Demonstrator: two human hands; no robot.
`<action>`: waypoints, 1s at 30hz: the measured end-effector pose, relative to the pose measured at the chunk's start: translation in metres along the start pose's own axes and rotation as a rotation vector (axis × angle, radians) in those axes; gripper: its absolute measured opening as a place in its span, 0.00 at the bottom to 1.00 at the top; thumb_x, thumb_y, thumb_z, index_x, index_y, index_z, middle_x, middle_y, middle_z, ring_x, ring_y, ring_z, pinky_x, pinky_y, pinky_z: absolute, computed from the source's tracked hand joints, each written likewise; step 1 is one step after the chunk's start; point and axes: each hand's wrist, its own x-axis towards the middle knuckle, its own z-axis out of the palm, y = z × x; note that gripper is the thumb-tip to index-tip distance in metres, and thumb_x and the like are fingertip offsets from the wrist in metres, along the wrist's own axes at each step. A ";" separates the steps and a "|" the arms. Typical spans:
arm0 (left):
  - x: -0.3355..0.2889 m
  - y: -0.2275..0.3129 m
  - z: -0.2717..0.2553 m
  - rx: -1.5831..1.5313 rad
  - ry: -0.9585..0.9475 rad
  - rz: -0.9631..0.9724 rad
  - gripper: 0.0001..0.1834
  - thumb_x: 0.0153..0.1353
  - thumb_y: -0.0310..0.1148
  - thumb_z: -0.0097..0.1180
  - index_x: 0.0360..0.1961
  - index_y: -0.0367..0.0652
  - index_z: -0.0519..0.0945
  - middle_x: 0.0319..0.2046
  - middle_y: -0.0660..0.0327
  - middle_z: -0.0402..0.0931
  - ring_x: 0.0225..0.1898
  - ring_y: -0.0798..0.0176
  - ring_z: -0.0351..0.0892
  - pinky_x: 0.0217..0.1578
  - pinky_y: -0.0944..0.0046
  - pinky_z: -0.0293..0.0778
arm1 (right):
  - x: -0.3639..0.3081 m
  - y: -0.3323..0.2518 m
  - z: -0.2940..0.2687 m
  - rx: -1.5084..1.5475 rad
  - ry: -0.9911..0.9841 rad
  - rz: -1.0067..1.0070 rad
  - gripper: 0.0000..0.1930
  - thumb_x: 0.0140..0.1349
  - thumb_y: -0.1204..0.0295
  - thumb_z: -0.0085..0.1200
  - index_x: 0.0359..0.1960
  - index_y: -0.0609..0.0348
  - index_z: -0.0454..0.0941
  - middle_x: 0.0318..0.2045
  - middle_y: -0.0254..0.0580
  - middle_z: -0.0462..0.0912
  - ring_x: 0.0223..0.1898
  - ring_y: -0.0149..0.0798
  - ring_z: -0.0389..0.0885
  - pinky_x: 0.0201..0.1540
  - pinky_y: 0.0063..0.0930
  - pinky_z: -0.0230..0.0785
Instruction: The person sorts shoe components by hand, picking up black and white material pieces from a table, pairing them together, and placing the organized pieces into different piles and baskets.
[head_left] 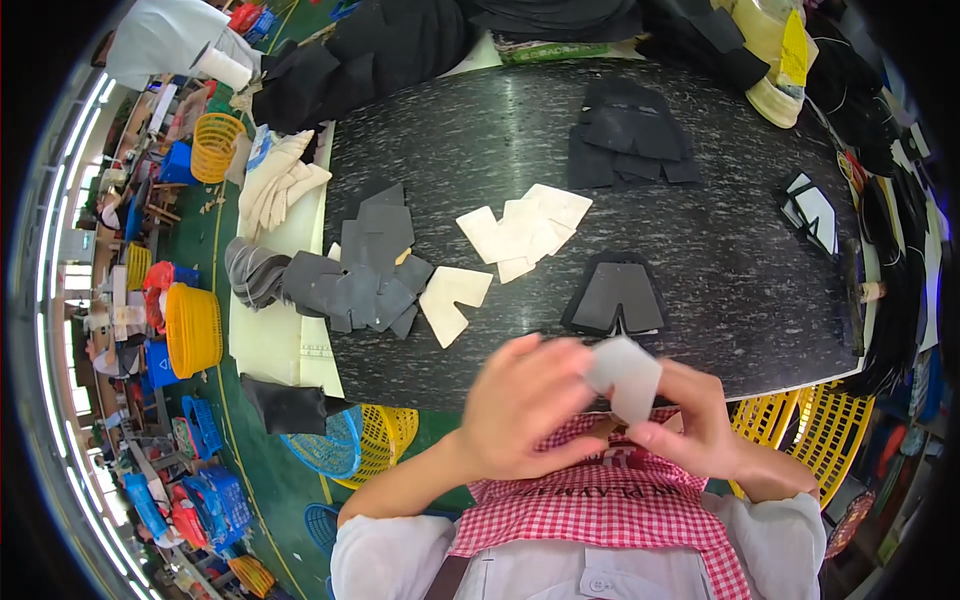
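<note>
My right hand [694,420] grips a pale grey notched piece of sheet material [628,378] between thumb and fingers, just in front of the table's near edge. Beside it my left hand [525,410] is slightly blurred, its thumb apart from its fingers; the fingertips overlap the piece's left edge. Beyond my hands a small stack of dark notched pieces [615,295] lies on the table. Further left are a single cream notched piece [453,303], a loose pile of cream pieces [525,230] and a scattered heap of dark grey pieces [370,265].
On the dark speckled table [720,270] another dark pile [632,135] lies far off, with black sheets [370,60] along the back edge. Cream gloves [280,190] lie at the left. A yellow tape roll [775,105] is at the back right. Yellow baskets [830,430] stand below the right side.
</note>
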 end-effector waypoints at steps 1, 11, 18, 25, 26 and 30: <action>-0.001 -0.008 -0.002 -0.058 0.068 -0.105 0.39 0.47 0.35 0.69 0.61 0.40 0.65 0.47 0.52 0.76 0.45 0.56 0.79 0.44 0.62 0.73 | -0.002 -0.004 -0.005 -0.082 -0.060 -0.009 0.14 0.59 0.71 0.58 0.43 0.67 0.77 0.34 0.46 0.77 0.37 0.40 0.79 0.38 0.30 0.71; 0.037 -0.019 0.022 -0.297 -0.108 -0.574 0.34 0.56 0.22 0.57 0.65 0.43 0.62 0.14 0.69 0.67 0.16 0.79 0.64 0.20 0.75 0.64 | 0.039 0.007 -0.013 -0.488 0.319 -0.035 0.26 0.57 0.77 0.56 0.59 0.60 0.66 0.21 0.39 0.71 0.19 0.34 0.72 0.23 0.27 0.66; 0.040 -0.034 0.040 0.170 -0.149 -0.233 0.16 0.50 0.25 0.61 0.43 0.43 0.77 0.18 0.62 0.73 0.15 0.63 0.74 0.20 0.68 0.69 | 0.052 0.023 -0.023 -0.943 0.243 -0.266 0.11 0.54 0.73 0.57 0.39 0.54 0.73 0.23 0.39 0.77 0.22 0.42 0.78 0.21 0.32 0.69; 0.041 -0.035 0.004 0.336 -0.152 0.095 0.23 0.46 0.31 0.64 0.46 0.41 0.77 0.45 0.57 0.77 0.48 0.56 0.77 0.48 0.52 0.71 | 0.097 -0.017 -0.062 -1.010 0.205 -0.429 0.04 0.51 0.76 0.57 0.27 0.59 0.74 0.28 0.43 0.73 0.30 0.46 0.76 0.30 0.35 0.69; 0.031 -0.033 0.011 0.371 -0.266 0.138 0.28 0.46 0.33 0.64 0.51 0.37 0.75 0.55 0.53 0.70 0.61 0.52 0.66 0.59 0.42 0.59 | 0.098 -0.019 -0.057 -0.980 0.178 -0.496 0.05 0.51 0.77 0.57 0.29 0.60 0.74 0.29 0.44 0.73 0.30 0.47 0.76 0.31 0.35 0.70; 0.015 -0.037 0.034 0.249 -0.511 0.014 0.37 0.57 0.47 0.54 0.60 0.31 0.65 0.64 0.46 0.57 0.70 0.50 0.47 0.66 0.40 0.43 | 0.076 0.007 -0.032 -0.798 0.020 -0.466 0.12 0.50 0.79 0.58 0.36 0.61 0.72 0.33 0.47 0.74 0.33 0.49 0.77 0.33 0.35 0.72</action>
